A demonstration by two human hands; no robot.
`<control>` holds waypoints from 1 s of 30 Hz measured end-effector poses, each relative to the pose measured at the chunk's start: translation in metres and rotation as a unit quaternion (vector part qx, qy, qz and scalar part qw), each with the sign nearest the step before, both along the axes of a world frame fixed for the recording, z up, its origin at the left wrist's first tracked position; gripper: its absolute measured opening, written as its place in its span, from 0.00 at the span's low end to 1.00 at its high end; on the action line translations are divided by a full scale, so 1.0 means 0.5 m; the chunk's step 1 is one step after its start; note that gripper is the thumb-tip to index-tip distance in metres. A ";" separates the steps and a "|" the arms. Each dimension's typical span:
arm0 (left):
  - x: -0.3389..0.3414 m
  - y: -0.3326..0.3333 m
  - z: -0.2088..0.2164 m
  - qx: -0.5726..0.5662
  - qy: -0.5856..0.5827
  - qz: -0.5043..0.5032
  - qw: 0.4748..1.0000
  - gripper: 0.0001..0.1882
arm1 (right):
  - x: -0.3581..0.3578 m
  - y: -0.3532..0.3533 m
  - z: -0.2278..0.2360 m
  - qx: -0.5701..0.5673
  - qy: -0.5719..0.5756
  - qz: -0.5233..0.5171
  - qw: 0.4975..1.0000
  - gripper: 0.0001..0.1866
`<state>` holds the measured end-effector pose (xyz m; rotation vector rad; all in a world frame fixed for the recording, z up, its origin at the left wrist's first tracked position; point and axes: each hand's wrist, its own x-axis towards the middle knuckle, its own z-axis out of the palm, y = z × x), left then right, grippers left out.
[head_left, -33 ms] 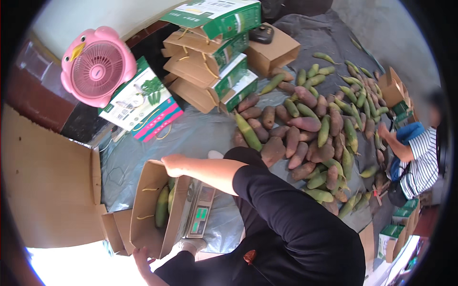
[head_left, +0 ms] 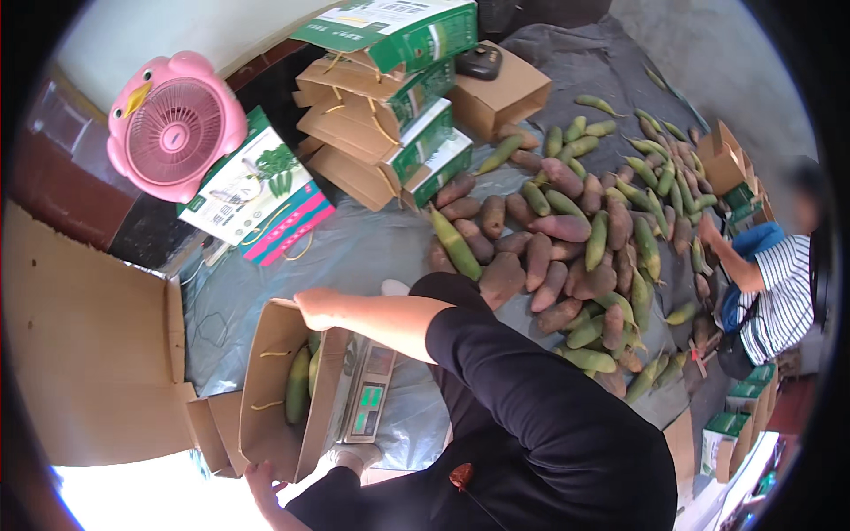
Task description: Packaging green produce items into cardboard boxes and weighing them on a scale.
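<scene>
Head view shows left hand (head_left: 262, 485) and right hand (head_left: 316, 307) clamped on an open cardboard box (head_left: 320, 411) beside the lit scale (head_left: 370, 398), some green vegetables (head_left: 298, 387) already inside, a large pile (head_left: 560, 228) lying outside.

Underfoot we have a grey-blue plastic sheet (head_left: 363, 243), with a dark grey sheet (head_left: 562, 57) spread beyond it. Across these coverings we see green radishes (head_left: 456, 243) heaped loosely among reddish-brown root vegetables (head_left: 503, 281), while a digital scale (head_left: 367, 394) and the stack's lowest green-and-white carton (head_left: 440, 173) sit on the plastic.
</scene>
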<state>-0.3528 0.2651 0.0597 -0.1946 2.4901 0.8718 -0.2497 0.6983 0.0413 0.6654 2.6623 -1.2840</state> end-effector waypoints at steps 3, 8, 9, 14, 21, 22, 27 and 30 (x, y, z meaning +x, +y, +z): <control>0.004 0.034 0.007 -0.017 -0.007 0.003 1.000 0.16 | 0.003 0.010 -0.005 -0.002 0.015 -0.014 1.000 0.15; -0.007 0.018 -0.002 -0.026 -0.045 0.027 0.998 0.15 | 0.019 -0.002 0.001 -0.031 0.026 -0.045 0.998 0.15; -0.009 0.022 -0.004 -0.034 -0.050 0.027 0.998 0.14 | 0.021 0.001 0.002 -0.033 0.036 -0.047 0.998 0.15; -0.002 0.024 -0.003 -0.036 -0.058 0.040 0.997 0.15 | 0.018 0.002 0.004 -0.030 0.038 -0.030 0.998 0.15; -0.023 0.024 -0.022 -0.094 -0.027 0.008 0.995 0.24 | 0.013 0.002 0.010 -0.019 0.017 -0.021 0.999 0.15; -0.022 0.034 -0.021 -0.106 -0.029 -0.007 0.994 0.25 | 0.015 0.002 0.013 -0.022 0.003 -0.020 1.000 0.15; -0.003 0.035 -0.016 -0.079 0.040 -0.032 0.996 0.13 | 0.019 -0.006 0.013 -0.021 0.020 -0.042 0.999 0.14; -0.009 0.038 -0.009 -0.101 -0.005 -0.042 0.994 0.23 | 0.016 -0.004 0.012 -0.013 0.019 -0.031 0.999 0.14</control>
